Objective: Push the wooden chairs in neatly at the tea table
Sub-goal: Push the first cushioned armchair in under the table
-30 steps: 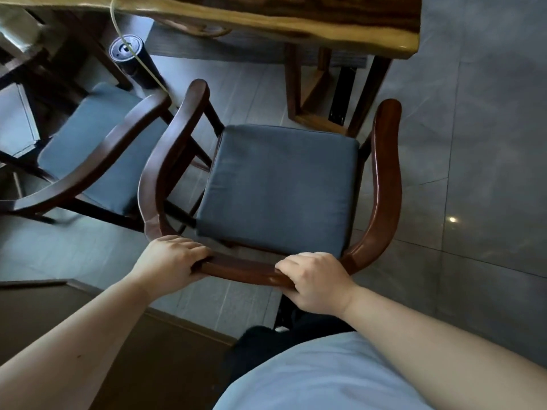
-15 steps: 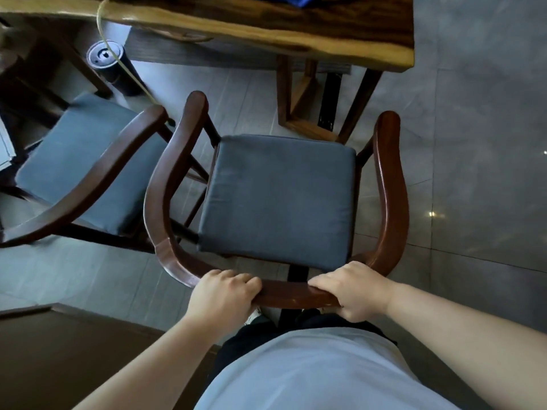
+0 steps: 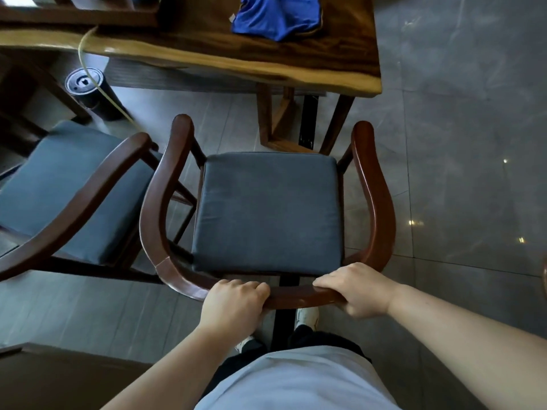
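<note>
A wooden armchair [image 3: 376,202] with a curved dark-red back rail and a grey seat cushion [image 3: 266,211] stands in front of me, facing the tea table [image 3: 266,63]. My left hand [image 3: 233,306] and my right hand [image 3: 358,291] both grip the back rail, a short gap between them. The chair's front sits a little short of the table's near edge, by the table's right-end legs [image 3: 275,122]. A second matching chair [image 3: 74,196] stands at the left, angled, its arm close to the first chair's left arm.
A blue cloth [image 3: 275,16] lies on the tabletop. A black cylindrical can [image 3: 85,90] with a yellowish hose [image 3: 85,54] stands under the table at left. A dark wooden surface [image 3: 59,377] is at my lower left. Grey tiled floor [image 3: 461,143] lies to the right.
The chair has turned to face the table squarely. Both hands have slid along the back rail toward its middle and right, still gripping it. More of the tabletop and the blue cloth show.
</note>
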### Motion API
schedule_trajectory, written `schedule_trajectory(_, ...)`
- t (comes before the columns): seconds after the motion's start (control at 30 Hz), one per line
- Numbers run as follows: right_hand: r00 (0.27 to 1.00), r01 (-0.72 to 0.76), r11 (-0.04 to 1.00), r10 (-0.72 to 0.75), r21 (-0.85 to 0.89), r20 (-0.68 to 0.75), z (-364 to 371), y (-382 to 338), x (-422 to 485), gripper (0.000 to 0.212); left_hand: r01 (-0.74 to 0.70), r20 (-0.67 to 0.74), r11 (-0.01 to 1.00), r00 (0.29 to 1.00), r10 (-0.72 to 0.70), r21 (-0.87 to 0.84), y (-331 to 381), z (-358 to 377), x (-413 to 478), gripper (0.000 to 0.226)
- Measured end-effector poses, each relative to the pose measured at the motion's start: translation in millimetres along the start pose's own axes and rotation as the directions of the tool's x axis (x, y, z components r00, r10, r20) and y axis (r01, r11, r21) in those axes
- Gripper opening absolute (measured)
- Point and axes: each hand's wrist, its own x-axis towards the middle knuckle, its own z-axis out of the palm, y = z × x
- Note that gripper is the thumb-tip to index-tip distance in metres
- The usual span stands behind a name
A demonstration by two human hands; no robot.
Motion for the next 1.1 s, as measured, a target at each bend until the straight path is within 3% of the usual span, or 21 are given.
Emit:
schedule_trajectory(0.2,0.99,-0.02,0.997,0.031,0.078,-0.135,12,-11,12,0.056,-0.028,0.001,0.999,1.0,0.028,0.017,-24,0,1,0.031)
schedule_trajectory(0.43,0.955,-0.028,0.994,0.058,0.106,-0.29,13,-32,60,0.037,-0.032,-0.045,0.998,0.998,0.035,0.056,-89,-21,16,0.028)
schedule_trajectory(0.63,0.903,0.049,0.991,0.008,0.121,-0.429,12,-28,77,0.033,-0.064,-0.083,0.994,0.994,0.072,0.09,-126,-32,28,0.031)
schedule_trajectory(0.77,0.962,-0.039,0.996,0.059,0.08,-0.268,15,2,73,0.037,-0.062,-0.068,0.996,0.995,0.067,0.064,-132,-34,25,0.027)
schedule_trajectory(0.87,0.995,-0.08,0.985,0.069,-0.154,-0.076,5,28,75,0.034,-0.011,-0.013,0.999,1.0,0.012,0.036,-134,-33,23,0.025)
schedule_trajectory(0.97,0.985,-0.073,0.938,0.12,-0.34,0.121,-20,39,87,0.026,0.034,0.007,0.998,0.999,-0.034,0.045,-118,-35,27,0.019)
schedule_trajectory(1.1,0.937,0.078,0.916,0.068,-0.394,0.343,-36,46,103,0.031,0.008,0.029,1.0,1.0,-0.009,0.03,-84,-25,34,0.013)
